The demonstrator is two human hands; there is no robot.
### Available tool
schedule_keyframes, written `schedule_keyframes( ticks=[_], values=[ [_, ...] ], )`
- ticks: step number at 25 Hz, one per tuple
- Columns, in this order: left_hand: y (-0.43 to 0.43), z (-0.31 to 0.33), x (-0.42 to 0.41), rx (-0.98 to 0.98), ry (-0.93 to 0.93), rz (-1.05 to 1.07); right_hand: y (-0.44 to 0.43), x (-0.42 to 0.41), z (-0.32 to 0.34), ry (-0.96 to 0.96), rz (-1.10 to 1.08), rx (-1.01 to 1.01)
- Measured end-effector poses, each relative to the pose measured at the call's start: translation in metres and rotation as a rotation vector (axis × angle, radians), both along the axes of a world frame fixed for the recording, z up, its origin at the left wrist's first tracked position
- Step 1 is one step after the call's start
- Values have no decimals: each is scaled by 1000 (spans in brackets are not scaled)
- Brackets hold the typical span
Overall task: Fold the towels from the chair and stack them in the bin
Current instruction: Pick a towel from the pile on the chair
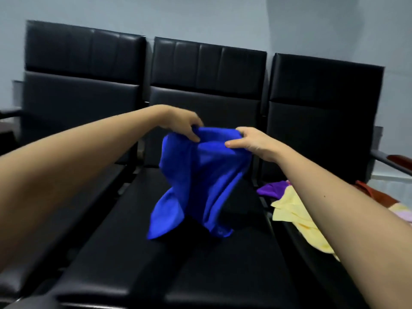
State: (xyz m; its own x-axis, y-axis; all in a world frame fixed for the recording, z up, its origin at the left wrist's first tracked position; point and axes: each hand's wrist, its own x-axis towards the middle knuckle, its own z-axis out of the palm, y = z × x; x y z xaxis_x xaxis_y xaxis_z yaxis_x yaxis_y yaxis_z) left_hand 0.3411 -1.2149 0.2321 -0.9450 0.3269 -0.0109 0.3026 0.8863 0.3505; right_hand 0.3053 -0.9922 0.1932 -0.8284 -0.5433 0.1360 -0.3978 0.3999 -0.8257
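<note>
- Three black padded chairs stand side by side against a pale wall: the left chair, the middle chair and the right chair.
- The right chair's seat carries a loose, unfolded heap of towels: a yellow towel in front, a purple towel just behind it, a rust-coloured towel and a pink towel at the far right edge of the view.
- The blue towel hangs above the middle chair's seat, crumpled, its lower corners drooping to the cushion or just above it; contact is unclear.
- The left hand pinches the blue towel's upper edge at the left, thumb below and fingers curled over.
- The right hand pinches the same edge at the right, near the left hand, the cloth bunched between them.
</note>
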Motion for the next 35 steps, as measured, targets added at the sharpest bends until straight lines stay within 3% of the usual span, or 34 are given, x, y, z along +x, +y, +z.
schedule_keyframes(
  ticks=[3,8,13,15,17,18,20,22,23,25,28,31,33,35],
  values=[
    [-35,-26,5,-60,-45,91,-12,-4,-14,134,32,377],
    [-77,-58,6,-238,-177,145,-20,-11,-32,149,146,798],
    [-94,-70,-5,-153,-198,249,0,-28,-43,75,76,984],
    [-96,-75,-15,-149,-156,303,2,-37,-45,134,-41,1057],
    [-98,-77,-22,-130,-50,386,1,-45,-47,234,-266,1010],
    [-101,-77,-25,-128,36,439,-2,-47,-46,227,-392,892],
    [-104,-71,-30,-24,224,567,-8,-54,-44,105,-573,455],
    [-102,-60,-36,345,369,634,-12,-56,-32,41,-649,-14],
    [-101,-52,-37,535,440,639,-12,-56,-22,99,-676,-139],
    [-102,-37,-34,722,608,616,-8,-50,-2,332,-741,-99],
    [-103,-23,-18,620,776,557,2,-36,15,549,-775,77],
    [-100,-19,7,504,608,430,20,-21,16,647,-686,455],
    [-101,-21,26,403,274,306,36,-13,13,599,-536,722],
    [-102,-33,42,273,-109,249,48,1,6,428,-310,877]
  ],
)
